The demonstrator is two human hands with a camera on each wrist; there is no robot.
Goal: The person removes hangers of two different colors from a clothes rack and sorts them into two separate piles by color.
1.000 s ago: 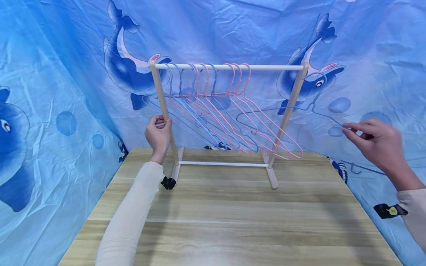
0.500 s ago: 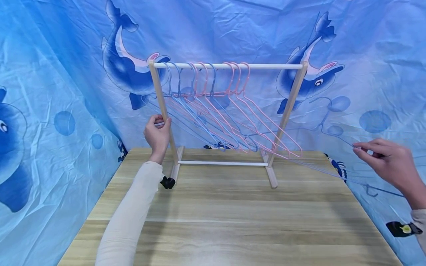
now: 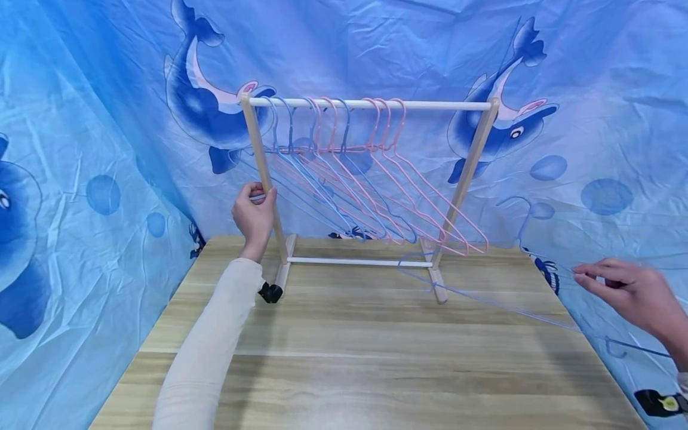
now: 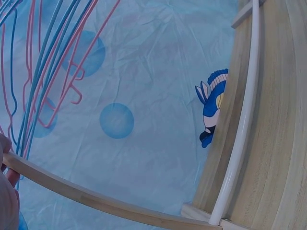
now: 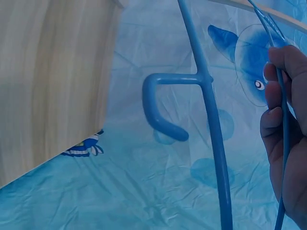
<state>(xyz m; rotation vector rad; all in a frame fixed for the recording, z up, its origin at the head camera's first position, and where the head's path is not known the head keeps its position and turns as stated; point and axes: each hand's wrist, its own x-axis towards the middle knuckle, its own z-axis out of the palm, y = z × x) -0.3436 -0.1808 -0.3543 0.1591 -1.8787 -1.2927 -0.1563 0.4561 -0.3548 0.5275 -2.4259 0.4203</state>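
The small wooden clothes rack with a white top rail (image 3: 371, 104) stands at the back of the pale wood-grain table (image 3: 355, 358), and everything here is placed against it. The left hand (image 3: 254, 216) is curled round the rack's left upright about halfway up, holding it steady; the left wrist view shows only the edge of that hand on the wooden post, with the white lower crossbar (image 4: 240, 124) running along the table. On the rail hangs a bunch of thin pink and blue wire hangers (image 3: 355, 179), crowded toward the left half and slanting down to the right. The thin blue wire hanger (image 3: 484, 301) pinched in the right hand (image 3: 634, 295) is off the rack entirely: a second ago its hook sat up beside the right upright near rail height, and it has since been drawn down and away to the right, so that it now lies low and slanted, one end near the rack's right foot, its hook (image 3: 518, 218) rising right of that foot against the blue dolphin-print cloth (image 3: 107, 119). The right wrist view confirms the pinch, fingers (image 5: 283, 115) closed on the thin wire with a small side hook (image 5: 163, 105) of the hanger in front. This reads as one hanger removed, with the rest still on the rail.
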